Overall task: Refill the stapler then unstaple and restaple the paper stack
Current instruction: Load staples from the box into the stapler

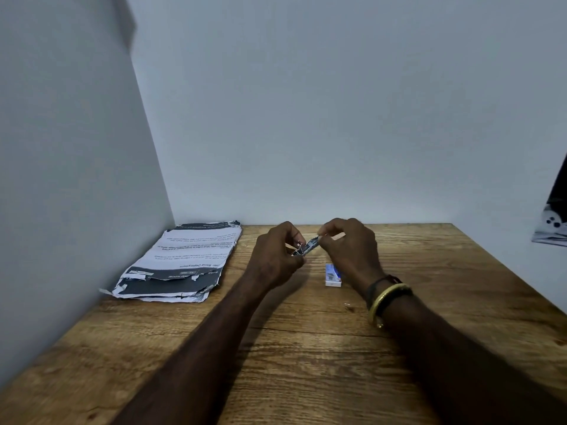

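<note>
Both hands (pixel 277 256) (pixel 349 250) on stapler (pixel 306 246), bare table (pixel 306 348) around.

Dim, even light; soft shadows left of the arms on the table (pixel 306 348); wide-angle bending and blur toward its edges.
</note>
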